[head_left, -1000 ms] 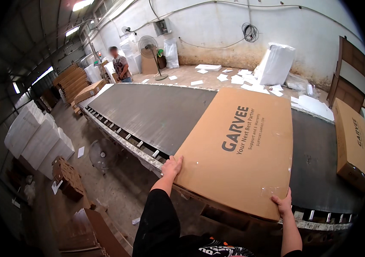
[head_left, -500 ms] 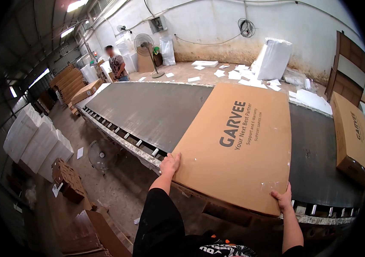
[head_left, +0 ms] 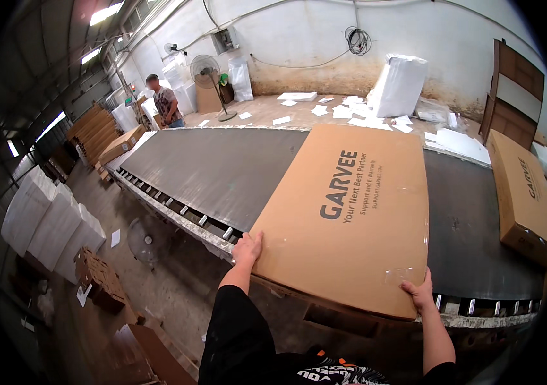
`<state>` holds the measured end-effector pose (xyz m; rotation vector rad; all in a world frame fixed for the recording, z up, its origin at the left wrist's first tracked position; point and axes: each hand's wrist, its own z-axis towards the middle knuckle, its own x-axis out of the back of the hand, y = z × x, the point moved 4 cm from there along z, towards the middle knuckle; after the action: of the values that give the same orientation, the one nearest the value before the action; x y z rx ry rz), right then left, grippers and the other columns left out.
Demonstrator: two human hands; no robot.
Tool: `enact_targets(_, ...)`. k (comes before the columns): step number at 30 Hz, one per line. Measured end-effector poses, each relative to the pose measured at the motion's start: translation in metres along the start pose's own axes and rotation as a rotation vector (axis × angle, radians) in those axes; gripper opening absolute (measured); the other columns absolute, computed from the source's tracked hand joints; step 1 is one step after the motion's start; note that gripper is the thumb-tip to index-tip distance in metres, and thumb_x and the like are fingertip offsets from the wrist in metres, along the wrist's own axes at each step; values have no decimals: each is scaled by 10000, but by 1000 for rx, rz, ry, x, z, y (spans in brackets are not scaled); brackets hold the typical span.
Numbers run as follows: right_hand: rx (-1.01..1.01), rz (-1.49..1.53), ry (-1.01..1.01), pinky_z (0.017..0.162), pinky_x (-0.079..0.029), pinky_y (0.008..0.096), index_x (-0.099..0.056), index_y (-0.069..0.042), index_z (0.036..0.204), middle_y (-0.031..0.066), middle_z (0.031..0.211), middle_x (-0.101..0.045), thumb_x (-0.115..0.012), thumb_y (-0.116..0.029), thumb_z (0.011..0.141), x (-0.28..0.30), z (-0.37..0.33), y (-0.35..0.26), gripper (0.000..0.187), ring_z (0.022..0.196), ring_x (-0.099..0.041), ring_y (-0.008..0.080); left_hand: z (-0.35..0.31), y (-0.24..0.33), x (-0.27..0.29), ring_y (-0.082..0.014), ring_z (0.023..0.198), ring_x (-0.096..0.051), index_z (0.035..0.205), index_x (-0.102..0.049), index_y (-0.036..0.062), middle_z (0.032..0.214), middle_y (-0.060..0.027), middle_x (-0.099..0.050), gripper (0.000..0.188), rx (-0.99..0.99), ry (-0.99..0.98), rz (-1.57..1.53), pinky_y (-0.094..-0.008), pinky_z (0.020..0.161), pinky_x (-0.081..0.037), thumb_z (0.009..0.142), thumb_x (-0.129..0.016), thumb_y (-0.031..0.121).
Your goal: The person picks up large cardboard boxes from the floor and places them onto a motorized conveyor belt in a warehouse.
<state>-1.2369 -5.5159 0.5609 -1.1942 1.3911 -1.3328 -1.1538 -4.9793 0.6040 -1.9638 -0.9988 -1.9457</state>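
Observation:
A large flat brown cardboard box with dark print lies across the black conveyor belt, its near edge at the belt's front side. My left hand grips the box's near left corner, thumb and fingers against its side. At the near right corner, my right hand holds the box with its thumb on top and fingers along the right side. Clear tape shows on the top near my right thumb. The box's underside is hidden.
Another brown carton rests on the belt at the right. Metal rollers line the near edge. Behind stand a pedestal fan, a person and a white wrapped stack. White foam blocks and cardboard stacks lie left.
The whole view has shifted slightly, so the surroundings appear a little farther left. Both hands keep their hold on the box, which shows no clear movement along the belt.

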Motion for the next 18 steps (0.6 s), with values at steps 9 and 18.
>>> enact_targets(9,74,-478,67,995,-336,409,-362,2,1297,201,1216,-415,-833,-363,608,-2,1,-7,911,1143,-405,313,12,19,-15,-270,967,-613,969,-641,106,1017,-126,-636,187,-467,166,335,-377,771,-504,864,-510,188)
enact_targets(18,-108,-323,52,1002,-350,383,-178,1,1386,241,1324,-380,-824,-483,557,-13,7,17,1157,1238,-375,338,-59,79,-27,-270,964,-605,999,-620,93,1032,-136,-627,254,-522,214,301,-391,775,-497,871,-473,256)
